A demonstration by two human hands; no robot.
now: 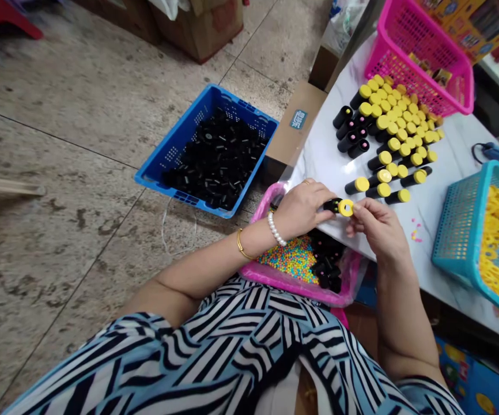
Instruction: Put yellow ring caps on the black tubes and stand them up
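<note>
My left hand [303, 208] grips a small black tube [331, 205] just over the edge of the white table. Pinched in my right hand [377, 226] is a yellow ring cap [345, 208], held at the tube's end; whether it is seated there I cannot tell. Under my hands sits a pink basket [253, 274] with small coloured beads [290, 259] and several black tubes [328, 268]. Beyond my fingers, many black tubes with yellow caps [362, 184] stand or lean on the table, beside several uncapped tubes [348, 141] with beads at their tops.
A blue crate [157, 167] of black parts stands on the floor at left, next to a cardboard box [295, 138]. On the white table [431, 230] are a pink basket [463, 86], a teal basket [454, 230] of yellow rings, and a few loose pink beads [414, 235].
</note>
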